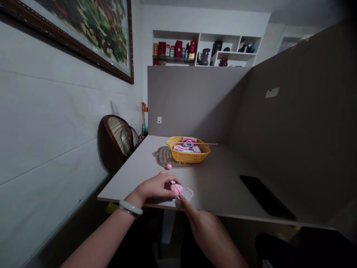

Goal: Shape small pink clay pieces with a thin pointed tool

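Fingers [167, 183]; yellow basket [189, 158] of packets [185, 148]

Grey table [134, 167] with woven mat [163, 156], yellow basket [189, 157], pink ball [169, 166]

Left hand [153, 188] grips a pink object [177, 189]; right fingers [185, 204] touch clear wrapping [187, 194]; a pink ball [169, 166] lies beyond.

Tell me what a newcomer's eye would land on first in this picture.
The yellow basket of colourful packets catches the eye first, out on the table, a stick lying across it. Nearer, at the table's front edge, the left hand and right hand meet over a pink object. A large framed painting hangs on the wall at upper left.
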### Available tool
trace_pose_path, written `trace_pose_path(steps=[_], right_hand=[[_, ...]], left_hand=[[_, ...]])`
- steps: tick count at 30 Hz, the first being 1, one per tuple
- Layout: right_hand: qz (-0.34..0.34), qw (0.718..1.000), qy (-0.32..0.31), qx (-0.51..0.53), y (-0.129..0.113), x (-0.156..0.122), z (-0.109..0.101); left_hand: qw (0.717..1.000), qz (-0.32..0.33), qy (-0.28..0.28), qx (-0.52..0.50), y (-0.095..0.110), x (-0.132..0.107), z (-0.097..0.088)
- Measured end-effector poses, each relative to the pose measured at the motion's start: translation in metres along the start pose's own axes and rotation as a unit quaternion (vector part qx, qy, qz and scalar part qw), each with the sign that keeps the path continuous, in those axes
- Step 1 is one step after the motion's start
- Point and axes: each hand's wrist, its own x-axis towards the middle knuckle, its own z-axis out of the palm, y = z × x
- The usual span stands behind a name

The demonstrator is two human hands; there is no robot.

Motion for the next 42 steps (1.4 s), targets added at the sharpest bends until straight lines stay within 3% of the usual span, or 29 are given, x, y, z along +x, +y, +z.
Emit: trace_pose_path(steps=[7, 12, 21, 24, 29, 36, 42], right_hand=[[0.037, 0.994, -0.076, 0.062, -0.001, -0.005, -0.014], [0.067, 0.992, -0.102, 0.028, 0.005, -0.017, -0.019], [0.043, 0.994, -0.096, 0.0, -0.007, 0.014, -0.012], [0.04, 0.994, -0.098, 0.02, -0.004, 0.002, -0.016], [0.096, 0.98, -0.176, 0.006, -0.002, -0.017, -0.033], [0.074, 0.986, -0.152, 0.013, -0.014, 0.017, -0.026], [0.05, 0.99, -0.122, 0.041, -0.005, -0.006, -0.03]], left_hand=[[0.997, -0.033, 0.009, -0.064, -0.012, -0.001, 0.004], [0.998, -0.028, 0.011, -0.053, -0.015, 0.0, 0.002], [0.999, -0.008, 0.025, -0.044, -0.023, 0.002, 0.004], [0.999, -0.017, 0.027, -0.04, -0.022, -0.001, 0.002], [0.999, -0.017, 0.027, -0.033, -0.014, -0.002, 0.001], [0.999, 0.007, 0.023, -0.035, -0.011, 0.001, -0.001], [0.999, -0.019, 0.03, -0.041, -0.016, -0.002, 0.001]])
